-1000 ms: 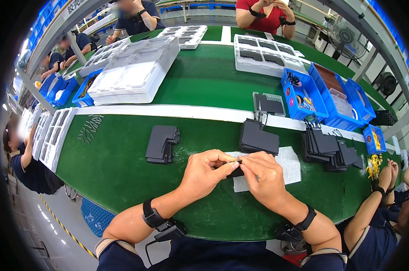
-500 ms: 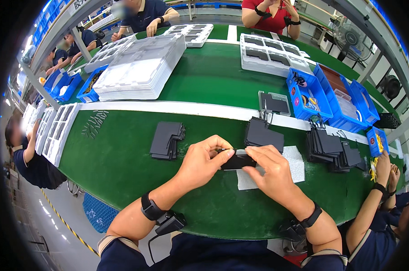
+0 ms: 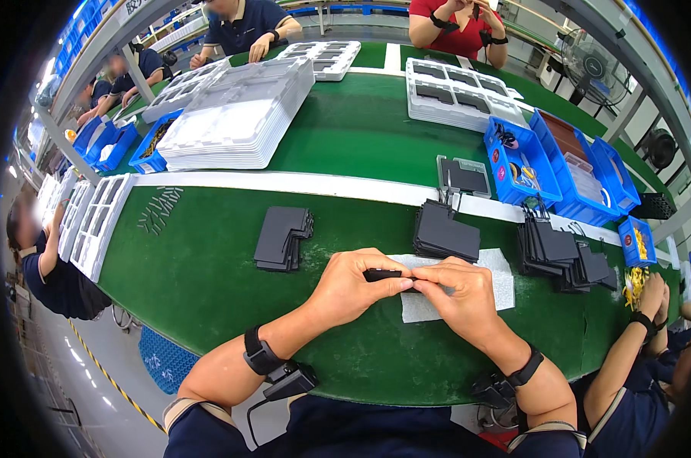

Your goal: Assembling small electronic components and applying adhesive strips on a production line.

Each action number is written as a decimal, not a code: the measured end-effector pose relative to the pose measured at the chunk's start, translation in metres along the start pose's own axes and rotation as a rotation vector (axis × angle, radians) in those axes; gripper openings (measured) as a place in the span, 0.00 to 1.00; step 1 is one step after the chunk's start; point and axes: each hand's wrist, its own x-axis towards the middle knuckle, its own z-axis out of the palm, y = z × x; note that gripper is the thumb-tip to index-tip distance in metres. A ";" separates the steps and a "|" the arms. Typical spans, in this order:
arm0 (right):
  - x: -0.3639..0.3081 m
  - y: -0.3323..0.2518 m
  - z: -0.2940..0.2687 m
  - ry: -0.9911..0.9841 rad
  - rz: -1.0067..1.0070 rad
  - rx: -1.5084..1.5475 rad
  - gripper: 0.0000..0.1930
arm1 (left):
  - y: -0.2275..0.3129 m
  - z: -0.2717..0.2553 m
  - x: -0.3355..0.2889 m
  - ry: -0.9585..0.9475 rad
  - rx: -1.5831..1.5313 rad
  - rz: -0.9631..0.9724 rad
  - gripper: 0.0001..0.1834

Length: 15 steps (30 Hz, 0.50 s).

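Note:
Both my hands hold one thin black flat piece point(image 3: 384, 275) edge-on in front of me, much of it hidden by fingers. My left hand point(image 3: 353, 286) grips its left end between thumb and fingers. My right hand point(image 3: 461, 286) pinches it at the right, the two sets of fingertips meeting. Under the right hand lies a white cloth-like sheet point(image 3: 500, 275). Beyond it sits a stack of dark L-shaped flat pieces point(image 3: 446, 233). A similar stack point(image 3: 279, 235) stands to the left, and more dark pieces with thin leads point(image 3: 552, 240) lie at the right.
Stacked white trays point(image 3: 231, 122) stand far left, more trays point(image 3: 460, 95) far right. Blue bins point(image 3: 529, 172) line the right back. Small grey strips point(image 3: 161, 210) lie on the green table point(image 3: 200, 282). A co-worker's hands point(image 3: 655, 298) handle yellow pieces point(image 3: 634, 286) at the right.
The black piece has tilted from showing its broad face to edge-on. My left hand has shifted slightly right and down, bringing the fingertips together. The co-worker's hands at right have moved lower.

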 end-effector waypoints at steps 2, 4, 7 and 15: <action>0.004 -0.005 -0.003 -0.027 0.051 -0.018 0.10 | -0.001 0.000 0.000 0.012 -0.004 -0.009 0.10; 0.008 -0.008 -0.007 -0.022 0.054 -0.029 0.10 | -0.002 0.000 -0.001 0.062 -0.028 -0.075 0.10; 0.009 -0.002 -0.012 -0.029 -0.026 -0.075 0.08 | 0.002 -0.001 0.000 0.061 -0.023 -0.109 0.11; 0.010 0.003 -0.011 -0.034 -0.267 -0.167 0.06 | 0.003 0.000 -0.001 0.055 -0.009 -0.081 0.07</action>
